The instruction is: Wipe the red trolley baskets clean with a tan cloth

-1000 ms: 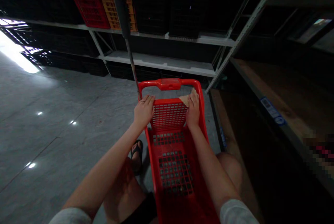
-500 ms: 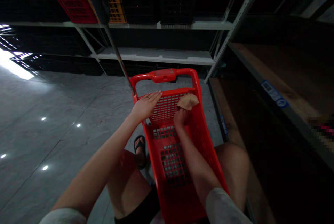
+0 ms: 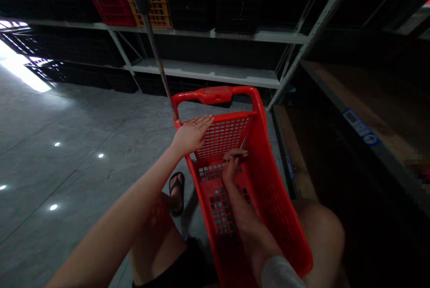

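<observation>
A red plastic shopping basket cart with a pull handle stands between my legs. Its inside shows slotted walls and a gridded floor. My left hand lies on the rim at the far left corner, fingers stretched out, a ring on one of them. Deep inside the basket, near the far wall, my right hand is closed on a tan cloth. The cloth is bunched and mostly seen edge-on; part of the fingers is hidden by it.
Metal shelving runs along the far side, holding a red crate, a yellow crate and dark crates. On the right, a wooden shelf carries a blue label. A metal pole rises from the cart's far left corner.
My right hand has moved down with the cloth, from the upper far wall to near the basket's floor. My left hand has stayed on the rim. The view has shifted slightly.
</observation>
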The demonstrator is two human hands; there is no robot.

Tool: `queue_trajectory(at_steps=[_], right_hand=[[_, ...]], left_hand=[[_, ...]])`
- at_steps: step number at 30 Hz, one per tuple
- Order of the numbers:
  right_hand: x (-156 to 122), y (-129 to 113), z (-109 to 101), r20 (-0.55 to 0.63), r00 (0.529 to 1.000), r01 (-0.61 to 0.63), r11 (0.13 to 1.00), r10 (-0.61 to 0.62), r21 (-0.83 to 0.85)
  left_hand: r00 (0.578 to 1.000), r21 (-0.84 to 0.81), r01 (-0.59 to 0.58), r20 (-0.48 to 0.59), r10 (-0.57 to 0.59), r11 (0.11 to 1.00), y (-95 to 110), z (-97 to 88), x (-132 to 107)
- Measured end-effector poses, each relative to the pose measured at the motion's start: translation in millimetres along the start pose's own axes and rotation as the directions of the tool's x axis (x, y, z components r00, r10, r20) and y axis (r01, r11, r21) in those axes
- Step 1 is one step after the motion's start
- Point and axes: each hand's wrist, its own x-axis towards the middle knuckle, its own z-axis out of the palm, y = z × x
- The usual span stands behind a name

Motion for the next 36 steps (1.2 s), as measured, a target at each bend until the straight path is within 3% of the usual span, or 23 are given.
queue_trajectory(at_steps=[4, 9, 11, 14, 17, 22, 27, 29, 32, 34, 36], right_hand=[[13, -16, -11, -0.044, 0.997, 0.06, 0.996, -0.057, 0.065], [53, -47, -30, -0.192, 0.916, 0.381, 0.913, -0.352, 0.144], [50, -39, -35, -0.145, 0.927, 0.362, 0.925, -0.345, 0.117], [22, -9, -38, -0.039, 0.988, 0.148, 0.988, -0.147, 0.032], [-8, 18, -41, -0.012, 1.0, 0.005, 1.0, -0.005, -0.003], [-20, 18, -46, -0.064, 0.997, -0.048, 0.998, 0.05, 0.04], [12, -26, -52, -0.16, 0.987, -0.001, 0.994, 0.017, 0.105], [32, -50, -58, -0.23, 0.969, 0.124, 0.983, -0.09, 0.137], [57, -76, -62, -0.326, 0.901, 0.346, 0.927, -0.286, 0.142], [60, -76, -59, -0.314, 0.892, 0.383, 0.913, -0.325, 0.143], [49, -59, -52, -0.214, 0.934, 0.322, 0.933, -0.286, 0.162]], left_hand=[[1.0, 0.009, 0.0, -0.002, 0.0, 1.0, 13, -2.3, -7], [1.0, 0.031, -0.009, -0.009, 0.009, 0.999, 25, -4.0, -15], [1.0, 0.031, -0.003, -0.004, 0.003, 1.0, 29, -5.3, -17], [1.0, 0.031, 0.007, 0.007, -0.008, 0.999, 35, -7.7, -22], [1.0, 0.033, 0.024, 0.006, -0.024, 0.999, 41, -9.9, -28], [1.0, 0.027, 0.022, 0.014, -0.022, 0.999, 50, -12.1, -36], [0.999, 0.052, -0.004, 0.033, 0.003, 0.999, 50, -12.6, -37], [0.999, 0.057, -0.011, 0.031, 0.01, 0.998, 48, -11.9, -36], [1.0, 0.056, -0.01, 0.027, 0.008, 0.998, 45, -10.1, -32], [1.0, 0.053, -0.004, 0.029, 0.003, 0.999, 42, -9.3, -29], [0.999, 0.052, -0.002, 0.035, 0.0, 0.999, 39, -9.3, -27]])
